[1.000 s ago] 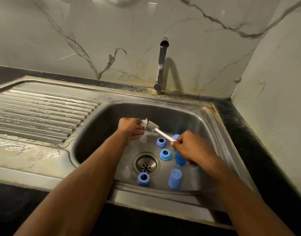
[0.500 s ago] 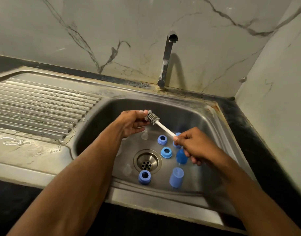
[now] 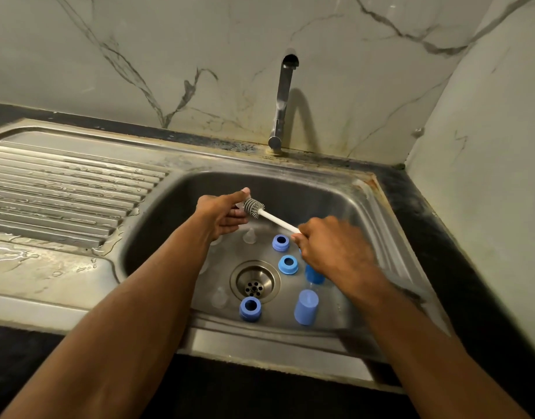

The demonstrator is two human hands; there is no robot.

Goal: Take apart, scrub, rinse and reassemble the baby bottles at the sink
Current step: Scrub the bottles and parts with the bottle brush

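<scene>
My left hand pinches a small clear teat, right hand grips the brush — I'd twist gently, bristles fully inside.

Grey-veined marble walls meeting in a corner, black countertop, dim warm light

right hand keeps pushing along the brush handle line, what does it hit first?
Likely the left hand: the right hand points the brush up-left, its bristle head already at the left hand's fingertips, which seem to pinch a small clear part. Depth unclear.
</scene>
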